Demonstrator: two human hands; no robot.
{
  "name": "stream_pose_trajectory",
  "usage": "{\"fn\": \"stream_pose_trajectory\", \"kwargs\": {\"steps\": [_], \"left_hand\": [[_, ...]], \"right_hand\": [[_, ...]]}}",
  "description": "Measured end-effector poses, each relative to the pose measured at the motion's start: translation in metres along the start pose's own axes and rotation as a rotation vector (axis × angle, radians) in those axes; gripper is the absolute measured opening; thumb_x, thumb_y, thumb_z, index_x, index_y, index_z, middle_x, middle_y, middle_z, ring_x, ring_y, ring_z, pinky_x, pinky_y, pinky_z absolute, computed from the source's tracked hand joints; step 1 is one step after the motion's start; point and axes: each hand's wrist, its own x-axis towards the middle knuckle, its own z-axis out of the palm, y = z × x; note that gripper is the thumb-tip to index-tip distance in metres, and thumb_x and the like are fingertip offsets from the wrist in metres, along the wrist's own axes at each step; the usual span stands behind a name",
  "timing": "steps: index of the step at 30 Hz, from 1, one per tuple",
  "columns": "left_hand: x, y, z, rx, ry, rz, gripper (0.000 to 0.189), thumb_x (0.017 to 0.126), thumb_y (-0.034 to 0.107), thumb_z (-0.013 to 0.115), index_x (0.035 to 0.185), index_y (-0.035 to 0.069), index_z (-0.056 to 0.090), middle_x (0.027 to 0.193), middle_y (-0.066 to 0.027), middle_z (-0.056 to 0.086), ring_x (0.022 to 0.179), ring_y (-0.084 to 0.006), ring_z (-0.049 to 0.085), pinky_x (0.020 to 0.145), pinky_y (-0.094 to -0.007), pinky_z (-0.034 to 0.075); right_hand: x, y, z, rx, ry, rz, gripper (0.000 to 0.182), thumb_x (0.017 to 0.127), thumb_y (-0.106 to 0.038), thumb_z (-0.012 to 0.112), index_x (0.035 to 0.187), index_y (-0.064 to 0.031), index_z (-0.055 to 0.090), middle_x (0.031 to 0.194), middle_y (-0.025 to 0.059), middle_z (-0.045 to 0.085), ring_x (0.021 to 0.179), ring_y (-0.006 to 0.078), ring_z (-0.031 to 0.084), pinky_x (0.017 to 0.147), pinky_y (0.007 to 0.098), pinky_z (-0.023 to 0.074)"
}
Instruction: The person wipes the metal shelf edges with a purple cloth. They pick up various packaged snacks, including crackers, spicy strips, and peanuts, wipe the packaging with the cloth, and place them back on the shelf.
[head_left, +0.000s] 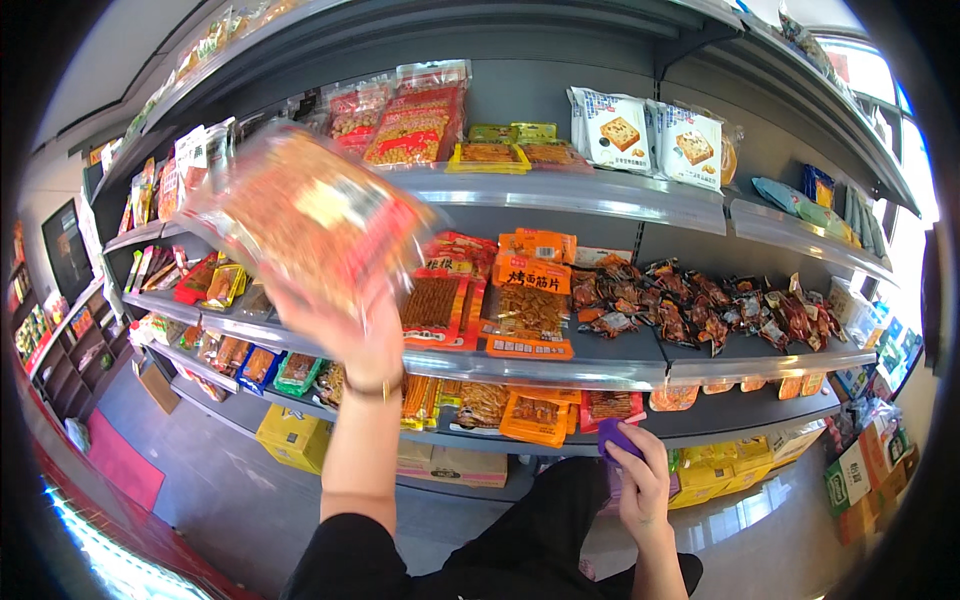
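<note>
My left hand (360, 330) grips a clear plastic snack package (300, 210) with reddish-brown contents and a red label, blurred by motion. It is raised in front of the shelves at the left. In my right hand (637, 472) is a bunched purple cloth (619, 440), held low before the lower shelf. Behind the raised package, red snack packs (431, 300) and an orange snack pack (531, 307) lie on the middle shelf. A spread of small dark vacuum-packed snacks (697, 296) lies to their right.
White bread packages (615, 131) and red bags of nuts (416, 112) stand on the upper shelf. Clear plastic strips (540, 367) edge the shelves. Yellow cartons (292, 437) sit beneath, and cardboard boxes (862, 480) stand on the floor at right.
</note>
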Motion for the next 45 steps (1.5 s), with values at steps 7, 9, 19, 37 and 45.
{"fn": "stream_pose_trajectory", "kwargs": {"steps": [7,9,19,37,45], "left_hand": [[0.171,-0.091,0.003,1.097,-0.005,0.455,0.083,0.096,0.065,0.043,0.16,0.022,0.011,0.161,-0.0299,-0.007,0.149,-0.0477,0.001,0.119,-0.0546,0.019],[0.185,-0.126,-0.025,1.592,-0.123,0.348,0.077,0.096,0.062,0.046,0.158,0.023,0.022,0.157,-0.0379,0.001,0.147,-0.054,0.006,0.118,-0.0538,0.021],[0.149,-0.114,-0.01,2.179,-0.771,-0.154,0.058,0.101,0.057,0.026,0.138,0.024,0.057,0.144,-0.0132,0.053,0.134,-0.0353,0.047,0.112,-0.0568,0.031],[0.072,-0.124,-0.018,1.651,-1.024,0.635,0.048,0.103,0.033,0.045,0.148,0.017,0.046,0.153,-0.0088,0.042,0.144,-0.0234,0.035,0.121,-0.0463,0.019],[0.074,-0.124,-0.024,1.665,-1.02,0.667,0.047,0.102,0.027,0.043,0.146,0.011,0.046,0.153,-0.0072,0.044,0.143,-0.0237,0.037,0.119,-0.0451,0.021]], "right_hand": [[0.02,-0.02,0.018,0.114,-0.079,-0.111,0.045,0.074,0.013,0.058,0.112,-0.0074,0.07,0.127,0.0141,0.062,0.116,0.0359,0.057,0.099,0.0438,0.0452],[0.021,-0.021,0.021,0.118,-0.081,-0.114,0.046,0.074,0.013,0.058,0.113,-0.0075,0.07,0.127,0.0137,0.062,0.116,0.0356,0.058,0.099,0.0436,0.0454],[0.022,-0.015,0.017,0.079,-0.112,-0.09,0.048,0.073,0.014,0.058,0.113,-0.0083,0.071,0.126,0.0129,0.062,0.116,0.035,0.058,0.099,0.0429,0.0456],[0.274,0.086,-0.007,-0.455,0.465,-0.231,0.029,0.089,-0.009,0.061,0.117,-0.0021,0.065,0.131,0.0163,0.058,0.113,0.0368,0.06,0.095,0.0454,0.0507],[0.3,-0.003,0.118,-0.29,0.241,-0.608,0.045,0.086,-0.012,0.058,0.13,-0.0022,0.057,0.145,0.0177,0.048,0.137,0.0337,0.041,0.112,0.0469,0.0333]]}}
